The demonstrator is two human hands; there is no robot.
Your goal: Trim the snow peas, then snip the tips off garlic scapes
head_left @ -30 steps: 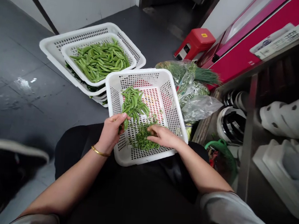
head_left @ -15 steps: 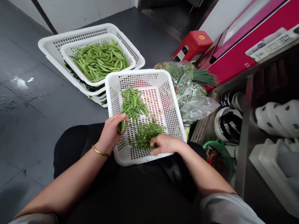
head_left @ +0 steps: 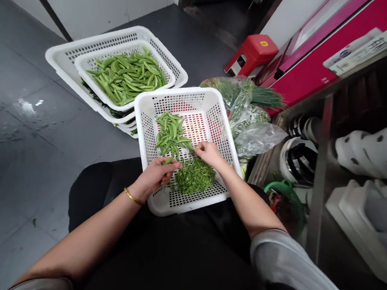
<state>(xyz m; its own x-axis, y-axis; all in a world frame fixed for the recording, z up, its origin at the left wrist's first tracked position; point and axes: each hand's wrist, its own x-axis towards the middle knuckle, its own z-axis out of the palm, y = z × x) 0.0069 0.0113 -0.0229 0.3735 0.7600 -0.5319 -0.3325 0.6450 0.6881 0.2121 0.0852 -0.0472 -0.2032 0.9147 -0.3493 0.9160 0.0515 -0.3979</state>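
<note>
Resting across the person's lap (head_left: 95, 183), a white basket (head_left: 218, 124) held a pile of pods (head_left: 170, 132) towards its left side and a heap of green scraps (head_left: 195, 177) on the near side, probably parted so that the two would not mix. The left hand (head_left: 158, 173) pinched a pod (head_left: 167, 161) between thumb and fingers above the basket's left rim, seemingly to have it ready close to the pile. The right hand (head_left: 209, 154) was over the basket just beyond the scraps, fingers curled in beside the tips of the piled pods; whether they had closed on one I could not tell. Its forearm crossed the right rim and hid part of it. Beyond, to the left, a smaller basket (head_left: 115, 52) full of pods sat inside a larger basket (head_left: 60, 54), perhaps to save floor space, and the lap basket's corner covered part of both from view. To the right, plastic bags (head_left: 262, 138) of greens crowded the far side, with a red stool (head_left: 260, 53) behind them and a shelf of tubs (head_left: 377, 151) boxing in the right elbow.
</note>
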